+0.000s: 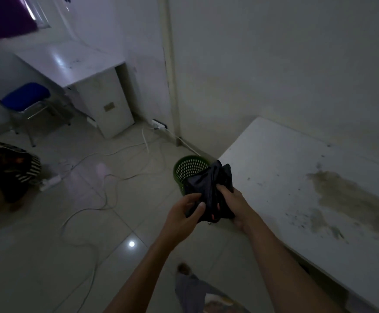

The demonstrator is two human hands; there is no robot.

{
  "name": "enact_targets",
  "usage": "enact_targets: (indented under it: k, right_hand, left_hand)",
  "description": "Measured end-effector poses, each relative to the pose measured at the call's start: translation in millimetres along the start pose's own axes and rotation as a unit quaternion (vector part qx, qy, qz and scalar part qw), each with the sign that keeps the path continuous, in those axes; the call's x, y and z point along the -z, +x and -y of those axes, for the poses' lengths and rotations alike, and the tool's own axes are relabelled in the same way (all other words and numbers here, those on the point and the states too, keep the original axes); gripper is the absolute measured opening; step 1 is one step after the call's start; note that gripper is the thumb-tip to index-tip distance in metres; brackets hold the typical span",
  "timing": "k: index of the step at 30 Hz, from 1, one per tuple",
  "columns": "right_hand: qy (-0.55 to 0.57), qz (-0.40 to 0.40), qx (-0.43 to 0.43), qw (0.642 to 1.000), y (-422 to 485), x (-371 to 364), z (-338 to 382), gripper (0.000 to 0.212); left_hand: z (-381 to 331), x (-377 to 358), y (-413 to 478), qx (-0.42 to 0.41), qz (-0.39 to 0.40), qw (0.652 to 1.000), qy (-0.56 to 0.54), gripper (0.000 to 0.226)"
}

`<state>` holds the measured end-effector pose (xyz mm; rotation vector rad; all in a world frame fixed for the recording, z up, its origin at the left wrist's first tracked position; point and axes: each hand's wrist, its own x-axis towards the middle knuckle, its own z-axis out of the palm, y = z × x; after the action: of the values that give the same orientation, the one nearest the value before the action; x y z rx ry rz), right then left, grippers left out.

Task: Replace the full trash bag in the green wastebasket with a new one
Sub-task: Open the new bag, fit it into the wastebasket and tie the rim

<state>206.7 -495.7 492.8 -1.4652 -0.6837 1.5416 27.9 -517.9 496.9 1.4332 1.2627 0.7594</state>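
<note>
Black trash bag (207, 184) hangs crumpled between both hands at the centre of the frame, not yet opened out. We hold it with the left hand (185, 211) pinching its lower left edge between thumb and fingers. The right hand (230, 198) grips its right side with fingers curled into the folds. The green wastebasket (184, 171) stands on the floor just above the hands in the frame, close beside the corner of the white surface (297, 177). The bag overlaps the basket's near rim in the picture, and the part of the perforated wall that we see carries no liner.

Hazards, as we judge them:
- Thin film can tear if we pull the hands apart before finding the mouth.
- Layers that cling together may leave the bag closed.
- A light basket may tip when we press the bag in.
- Loose cables (107, 186) on the floor at centre left may catch a foot.
</note>
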Motion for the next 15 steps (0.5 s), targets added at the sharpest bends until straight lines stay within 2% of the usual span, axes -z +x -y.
enact_targets:
  k: [5, 8, 10, 15]
  right_hand:
    - [0.003, 0.003, -0.022, 1.0, 61.2, -56.3, 10.5, 0.042]
    - [0.035, -0.007, -0.035, 0.999, 92.5, -88.2, 17.0, 0.045]
    - [0.057, -0.015, -0.048, 0.997, 111.4, -109.1, 19.1, 0.044]
    - [0.097, -0.061, -0.065, 0.991, 155.5, -142.9, 15.4, 0.053]
  left_hand:
    - [10.2, 44.1, 66.7, 0.061, 0.05, 0.996, -0.04, 0.051]
    - [22.1, 73.7, 102.0, 0.075, 0.066, 0.995, 0.024, 0.064]
    - [32.3, 93.8, 123.9, 0.078, 0.058, 0.994, 0.046, 0.053]
    - [50.3, 131.8, 171.1, 0.094, 0.075, 0.993, -0.012, 0.025]
